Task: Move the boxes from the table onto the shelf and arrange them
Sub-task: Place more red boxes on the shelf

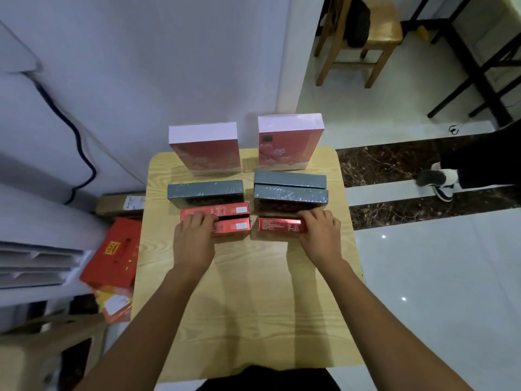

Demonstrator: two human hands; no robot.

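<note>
Eight boxes on the table [253, 306]: two pink boxes [205, 148] upright at the far edge, three grey boxes [205, 189] mid-row, three red nearest. Left hand [194, 238] has its fingers curled over the red pair [234, 227]. Right hand [321, 235] grips the single red box [279, 224], fingers hooked over its far edge.

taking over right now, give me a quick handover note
Left hand grips the two red boxes at left; right hand grips the single red box.
Three grey boxes and two pink boxes sit behind them on the table.
Done: nothing visibly; the shelf is out of view.
Left: move all eight boxes onto it and arrange them.
</note>
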